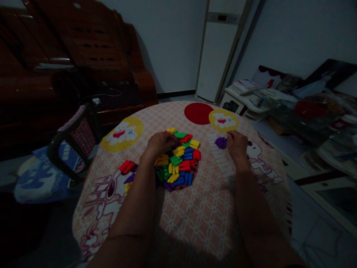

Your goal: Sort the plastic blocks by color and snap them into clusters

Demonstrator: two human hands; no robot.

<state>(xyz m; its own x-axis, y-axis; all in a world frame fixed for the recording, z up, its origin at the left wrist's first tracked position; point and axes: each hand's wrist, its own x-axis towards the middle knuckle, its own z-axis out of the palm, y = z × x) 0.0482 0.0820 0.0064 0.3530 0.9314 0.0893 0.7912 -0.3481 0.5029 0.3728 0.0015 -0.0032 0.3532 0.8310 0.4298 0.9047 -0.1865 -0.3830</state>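
A heap of small plastic blocks (pixel 180 160) in red, yellow, green, blue and purple lies in the middle of a round table with a pink patterned cloth (pixel 195 219). My left hand (pixel 159 143) rests on the heap's far left side, fingers curled down into the blocks; what they hold is hidden. My right hand (pixel 237 144) lies to the right of the heap, fingers bent, touching a small cluster of purple blocks (pixel 221 142). A few red blocks (pixel 127 166) and loose purple and yellow ones lie apart at the left by my left forearm.
A dark chair (pixel 72 141) stands at the table's left, with a blue cloth under it. Dark wooden furniture (pixel 69 56) fills the back left. A white door (pixel 220 48) is behind. Low shelves and tables with papers and clutter (pixel 292 104) stand at the right.
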